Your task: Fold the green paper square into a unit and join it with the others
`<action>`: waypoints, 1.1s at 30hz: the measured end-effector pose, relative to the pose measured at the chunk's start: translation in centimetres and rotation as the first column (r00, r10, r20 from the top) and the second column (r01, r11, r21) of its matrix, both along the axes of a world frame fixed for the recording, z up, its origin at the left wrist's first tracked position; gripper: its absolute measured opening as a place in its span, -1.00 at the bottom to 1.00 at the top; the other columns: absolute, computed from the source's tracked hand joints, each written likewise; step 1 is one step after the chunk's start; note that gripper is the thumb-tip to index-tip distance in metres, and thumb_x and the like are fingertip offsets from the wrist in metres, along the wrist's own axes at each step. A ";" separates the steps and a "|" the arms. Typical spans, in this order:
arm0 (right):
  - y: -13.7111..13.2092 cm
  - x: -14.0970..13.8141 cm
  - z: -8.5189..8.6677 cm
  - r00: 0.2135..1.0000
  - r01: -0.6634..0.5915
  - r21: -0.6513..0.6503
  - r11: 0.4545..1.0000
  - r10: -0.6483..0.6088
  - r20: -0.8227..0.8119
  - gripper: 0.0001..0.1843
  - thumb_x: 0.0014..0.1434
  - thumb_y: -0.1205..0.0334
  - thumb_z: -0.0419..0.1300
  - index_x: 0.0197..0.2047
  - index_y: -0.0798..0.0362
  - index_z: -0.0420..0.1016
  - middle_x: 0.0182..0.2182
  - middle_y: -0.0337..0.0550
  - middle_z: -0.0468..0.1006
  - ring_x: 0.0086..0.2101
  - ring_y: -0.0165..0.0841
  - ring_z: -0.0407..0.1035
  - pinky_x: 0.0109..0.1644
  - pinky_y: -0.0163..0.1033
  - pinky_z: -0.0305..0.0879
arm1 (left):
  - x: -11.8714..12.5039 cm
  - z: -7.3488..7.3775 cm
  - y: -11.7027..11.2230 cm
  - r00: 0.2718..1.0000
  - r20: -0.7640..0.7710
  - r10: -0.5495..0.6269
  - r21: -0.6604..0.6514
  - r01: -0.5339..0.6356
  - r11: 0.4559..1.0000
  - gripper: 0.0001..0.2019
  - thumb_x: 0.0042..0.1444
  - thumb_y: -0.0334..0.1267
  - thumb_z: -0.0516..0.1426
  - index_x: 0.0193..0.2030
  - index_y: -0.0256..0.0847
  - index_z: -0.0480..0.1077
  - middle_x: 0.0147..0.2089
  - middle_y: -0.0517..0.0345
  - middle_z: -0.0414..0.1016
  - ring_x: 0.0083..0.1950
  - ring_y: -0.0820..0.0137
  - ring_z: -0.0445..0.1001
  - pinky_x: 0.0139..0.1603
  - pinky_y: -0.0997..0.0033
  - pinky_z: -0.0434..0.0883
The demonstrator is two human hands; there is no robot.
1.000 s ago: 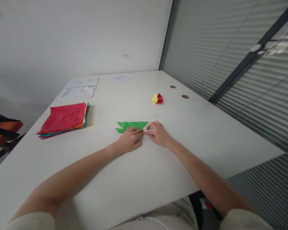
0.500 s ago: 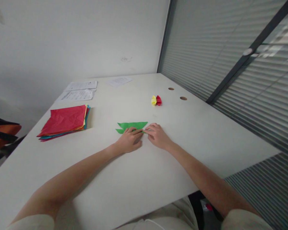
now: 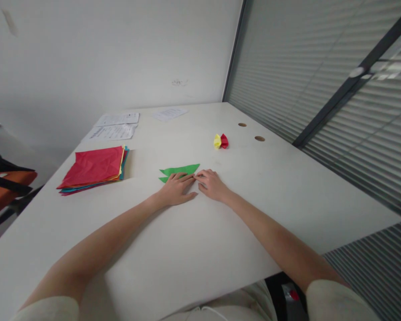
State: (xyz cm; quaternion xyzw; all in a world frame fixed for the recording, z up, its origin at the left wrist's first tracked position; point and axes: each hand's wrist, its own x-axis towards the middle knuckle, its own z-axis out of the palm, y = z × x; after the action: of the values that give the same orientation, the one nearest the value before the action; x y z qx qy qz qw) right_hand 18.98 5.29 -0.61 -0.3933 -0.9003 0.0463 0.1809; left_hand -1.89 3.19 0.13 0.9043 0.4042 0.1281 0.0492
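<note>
Here, 2 hands touch green paper; sheets illegible.

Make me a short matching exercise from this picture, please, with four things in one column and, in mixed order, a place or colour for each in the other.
Things:
1. Green paper
2. Paper stack
3. Paper bow
4. Round holes

Places and colours:
A. Yellow on one side, red on the other
B. In the tabletop, on the side near the blinds
C. Partly covered by the left hand
D. Red on top, with other colours showing at the edges

Right pairs: 1-C, 2-D, 3-A, 4-B.
</note>
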 end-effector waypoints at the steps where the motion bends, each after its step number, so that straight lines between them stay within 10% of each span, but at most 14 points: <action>1: -0.1 -0.2 -0.1 1.000 0.018 0.013 1.000 -0.018 -0.001 -0.61 0.19 0.34 0.12 0.09 0.02 0.47 -0.03 -0.04 0.45 0.00 -0.17 0.17 0.06 -0.06 0.10 | -0.1 0.0 0.1 1.000 0.003 0.002 0.004 -0.002 1.000 -0.41 0.17 0.08 0.02 0.29 -0.13 0.20 0.30 -0.03 0.27 0.29 0.04 0.17 0.24 -0.04 0.13; 10: -0.6 0.7 -0.4 0.986 0.167 0.102 0.981 -0.164 -0.042 -0.77 0.22 0.24 0.12 -0.18 -0.03 0.62 -0.11 -0.06 0.50 0.03 -0.10 0.10 0.05 0.01 0.05 | -0.2 -0.3 0.0 1.000 0.020 0.002 0.038 -0.002 0.999 -0.42 0.16 0.06 0.06 0.26 -0.16 0.24 0.29 -0.04 0.27 0.28 0.04 0.19 0.22 -0.05 0.17; 33: -0.2 -0.2 -0.6 0.981 0.166 0.090 0.982 -0.155 -0.119 -0.75 0.22 0.10 0.15 -0.15 -0.09 0.63 -0.08 -0.05 0.44 0.02 -0.12 0.09 0.06 0.00 0.07 | -0.2 -0.3 0.1 1.000 0.027 -0.011 0.019 0.010 1.000 -0.42 0.16 0.04 0.05 0.28 -0.16 0.22 0.31 -0.02 0.24 0.29 0.04 0.17 0.24 -0.03 0.14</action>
State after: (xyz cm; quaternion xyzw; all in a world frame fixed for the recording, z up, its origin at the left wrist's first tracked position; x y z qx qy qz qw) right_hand 18.79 5.09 -1.26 -0.4521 -0.8552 0.0085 0.2534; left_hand -2.06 3.32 -0.20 0.9050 0.3976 0.1437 0.0469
